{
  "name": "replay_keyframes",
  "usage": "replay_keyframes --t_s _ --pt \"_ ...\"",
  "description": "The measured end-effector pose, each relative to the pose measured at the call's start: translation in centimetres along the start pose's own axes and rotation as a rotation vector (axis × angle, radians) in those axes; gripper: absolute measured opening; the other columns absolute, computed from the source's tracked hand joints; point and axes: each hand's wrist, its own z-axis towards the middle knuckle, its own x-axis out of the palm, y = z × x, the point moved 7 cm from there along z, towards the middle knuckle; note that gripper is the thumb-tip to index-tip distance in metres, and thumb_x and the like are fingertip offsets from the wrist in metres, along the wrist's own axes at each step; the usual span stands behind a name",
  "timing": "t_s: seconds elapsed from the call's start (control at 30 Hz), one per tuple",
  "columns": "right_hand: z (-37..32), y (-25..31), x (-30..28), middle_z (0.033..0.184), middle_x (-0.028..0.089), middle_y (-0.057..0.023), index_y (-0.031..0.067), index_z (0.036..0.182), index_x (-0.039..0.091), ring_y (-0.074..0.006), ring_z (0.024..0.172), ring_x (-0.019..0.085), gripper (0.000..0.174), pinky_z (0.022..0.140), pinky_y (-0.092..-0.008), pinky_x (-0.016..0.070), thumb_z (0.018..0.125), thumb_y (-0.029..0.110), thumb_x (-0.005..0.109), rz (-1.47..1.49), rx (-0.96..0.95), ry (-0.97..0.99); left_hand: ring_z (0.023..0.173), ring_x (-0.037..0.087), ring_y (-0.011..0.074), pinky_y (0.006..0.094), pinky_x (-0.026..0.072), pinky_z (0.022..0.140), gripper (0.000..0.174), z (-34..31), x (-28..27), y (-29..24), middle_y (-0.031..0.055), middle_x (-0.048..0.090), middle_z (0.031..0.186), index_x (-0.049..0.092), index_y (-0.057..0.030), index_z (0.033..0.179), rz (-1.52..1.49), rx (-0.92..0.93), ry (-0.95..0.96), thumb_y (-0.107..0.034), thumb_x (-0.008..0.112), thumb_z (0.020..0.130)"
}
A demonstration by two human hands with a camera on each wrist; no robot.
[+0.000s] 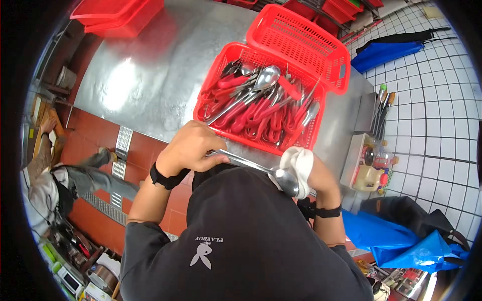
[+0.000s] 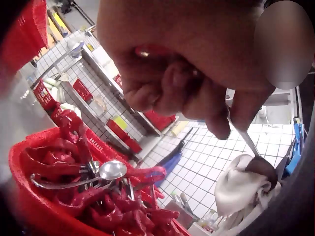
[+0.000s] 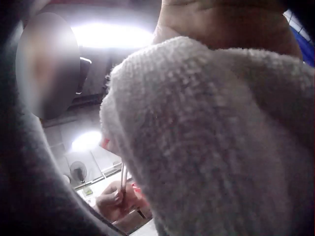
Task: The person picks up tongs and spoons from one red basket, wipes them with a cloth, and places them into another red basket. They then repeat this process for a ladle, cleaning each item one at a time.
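Note:
My left hand (image 1: 193, 149) pinches the handle of a metal spoon (image 1: 287, 182) between thumb and fingers, close to my chest. The spoon's bowl lies against a white cloth (image 1: 300, 166) in my right hand (image 1: 321, 175). In the left wrist view the cloth (image 2: 238, 184) bunches around the bowl (image 2: 263, 169). The cloth (image 3: 192, 128) fills most of the right wrist view and hides the right fingers. Just beyond both hands, a red plastic basket (image 1: 202, 103) is heaped with red-handled utensils (image 1: 256, 113); another large metal spoon (image 1: 266, 78) lies on top.
The basket stands on a metal table (image 1: 165, 85), with a second red basket (image 1: 301, 37) behind it. Red trays (image 1: 120, 20) sit at the far left. A bin of bottles (image 1: 369, 163) and blue sheeting (image 1: 401, 246) are at right. Another person (image 1: 55, 185) is at left.

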Motion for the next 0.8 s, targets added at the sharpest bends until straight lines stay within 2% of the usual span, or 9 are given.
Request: replay_keyframes --t_s 0.1,0.13,0.2,0.27,0.4,0.5,0.67,0.73,0.8 --pt "-0.3 0.5 1.8 0.075 0.065 -0.0042 0.0032 0.09 0.063 -0.0145 0.072 0.06 0.012 0.069 -0.032 0.049 0.087 0.015 0.062 -0.24 0.001 0.126 0.057 0.055 0.0322 0.0418 0.039 0.053 0.028 0.7 0.2 -0.4 0.0071 0.051 0.055 0.064 -0.0121 0.067 0.021 0.023 -0.005 -0.035 0.078 0.075" --pt "-0.2 1.2 2.1 0.075 0.065 -0.0042 0.0032 0.09 0.063 -0.0145 0.072 0.06 0.012 0.069 -0.032 0.049 0.087 0.015 0.062 -0.237 -0.008 0.119 0.057 0.056 0.0322 0.0416 0.0395 0.053 0.028 0.9 0.4 -0.3 0.0069 0.052 0.055 0.065 -0.0125 0.068 0.029 0.029 -0.009 -0.036 0.078 0.075" --pt "0.0 2.8 2.7 0.077 0.066 -0.005 0.0027 0.089 0.062 -0.0155 0.074 0.062 0.012 0.071 -0.0317 0.0496 0.087 0.015 0.062 -0.444 -0.017 0.119 0.057 0.056 0.0321 0.0414 0.04 0.053 0.029 1.2 0.0 -0.1 0.0066 0.054 0.056 0.065 -0.0129 0.068 0.044 0.041 -0.012 -0.038 0.078 0.075" --pt "0.7 2.3 2.3 0.079 0.066 -0.0049 0.0022 0.091 0.062 -0.0163 0.074 0.062 0.013 0.072 -0.0316 0.05 0.087 0.014 0.063 -0.405 -0.012 0.102 0.055 0.056 0.0311 0.0411 0.0399 0.053 0.031 1.2 -0.6 0.2 0.0067 0.054 0.056 0.065 -0.0118 0.068 0.064 0.013 -0.032 -0.04 0.078 0.075" --pt "1.8 1.3 1.0 0.088 0.065 -0.0047 0.0023 0.101 0.064 -0.0155 0.084 0.063 0.016 0.078 -0.0311 0.0502 0.087 0.009 0.065 -0.13 -0.115 0.154 0.056 0.058 0.0302 0.0409 0.0418 0.053 0.031 0.6 -1.8 0.7 0.0075 0.055 0.055 0.068 -0.0107 0.07 0.077 -0.066 -0.03 -0.04 0.079 0.073" --pt "2.0 0.5 -0.9 0.093 0.064 -0.0033 0.0026 0.101 0.064 -0.0127 0.087 0.06 0.012 0.08 -0.0289 0.0497 0.091 0.009 0.063 -0.09 -0.158 0.024 0.053 0.056 0.0297 0.0391 0.0402 0.05 0.034 -0.5 -1.6 1.9 0.0071 0.054 0.054 0.066 -0.0095 0.069 0.067 -0.118 -0.108 -0.04 0.079 0.074" --pt "0.5 -1.3 -3.2 0.091 0.064 -0.0022 0.0023 0.103 0.064 -0.012 0.086 0.06 0.015 0.078 -0.0279 0.0495 0.091 0.01 0.063 0.025 -0.199 -0.181 0.05 0.054 0.0266 0.0367 0.0397 0.049 0.036 -2.6 0.0 4.3 0.0072 0.051 0.054 0.064 -0.008 0.069 -0.004 -0.302 -0.143 -0.04 0.08 0.077" --pt "-1.2 -2.1 -5.0 0.088 0.065 -0.0042 0.0019 0.101 0.063 -0.0127 0.084 0.062 0.017 0.074 -0.029 0.0504 0.094 0.017 0.061 0.079 -0.119 -0.314 0.049 0.051 0.0251 0.0355 0.0385 0.048 0.033 -3.4 0.0 4.9 0.0077 0.051 0.053 0.066 -0.0065 0.072 -0.027 -0.336 -0.182 -0.036 0.08 0.077" --pt "-2.6 -4.5 -7.4 0.087 0.065 -0.0052 0.0023 0.099 0.063 -0.0137 0.082 0.063 0.019 0.072 -0.0296 0.0509 0.096 0.02 0.058 0.204 -0.143 -0.416 0.047 0.047 0.0178 0.0327 0.0358 0.047 0.028 -4.7 -1.2 6.8 0.0056 0.049 0.052 0.068 -0.0042 0.076 -0.009 -0.539 -0.346 -0.03 0.08 0.08"
